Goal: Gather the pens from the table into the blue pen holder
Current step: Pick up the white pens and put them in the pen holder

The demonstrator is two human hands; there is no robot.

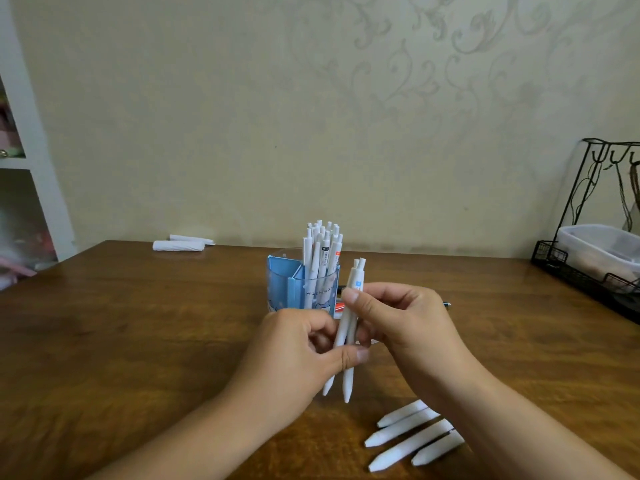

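The blue pen holder (289, 282) stands mid-table with several white pens (322, 247) upright in its clear compartment. Just in front of it, two white pens (347, 332) are held upright, tips down, above the table. My left hand (294, 355) pinches their lower barrels between thumb and fingers. My right hand (405, 320) grips their upper part, thumb near the clips. Several more white pens (412, 434) lie on the table under my right forearm. A dark pen (446, 304) and a red one (338, 306) lie behind my hands, mostly hidden.
Two white rolled items (180, 244) lie at the table's far edge against the wall. A black wire rack (585, 275) holding a white plastic box (599, 251) stands at the right edge. White shelving (31, 168) is at the far left.
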